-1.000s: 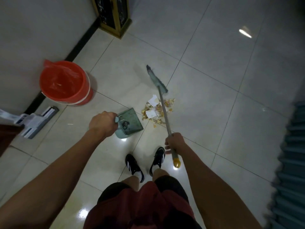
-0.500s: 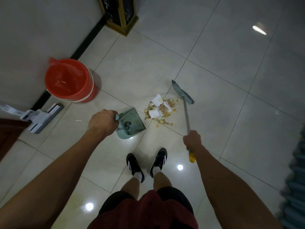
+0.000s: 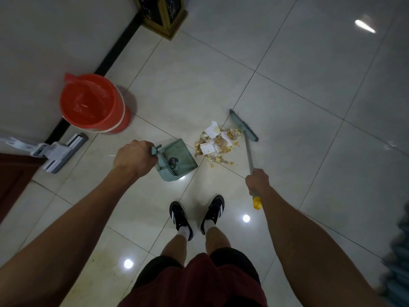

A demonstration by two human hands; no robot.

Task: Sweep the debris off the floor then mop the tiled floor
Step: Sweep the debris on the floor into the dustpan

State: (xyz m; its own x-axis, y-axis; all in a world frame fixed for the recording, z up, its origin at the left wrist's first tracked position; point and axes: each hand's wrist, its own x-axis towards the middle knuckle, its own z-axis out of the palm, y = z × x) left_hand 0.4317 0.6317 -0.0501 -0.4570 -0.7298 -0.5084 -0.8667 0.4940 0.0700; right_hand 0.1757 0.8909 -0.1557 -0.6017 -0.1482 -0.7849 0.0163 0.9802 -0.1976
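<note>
A pile of debris, paper scraps and yellowish crumbs, lies on the pale tiled floor in front of my feet. My left hand grips the handle of a green dustpan that stands on the floor just left of the pile, its mouth facing it. My right hand grips the metal shaft of a broom, whose green head rests on the floor at the pile's right edge. The broom's yellow end cap pokes out below my fist.
A red-lined bin stands by the wall at left. A grey flat mop lies beside it near a brown door. A dark wooden cabinet base is at the top. Something blue-green and blurred sits at the right edge.
The broom head has swung from beyond the pile round to its right side, then closer against it. My right hand moved right with it. The dustpan stayed in place.
</note>
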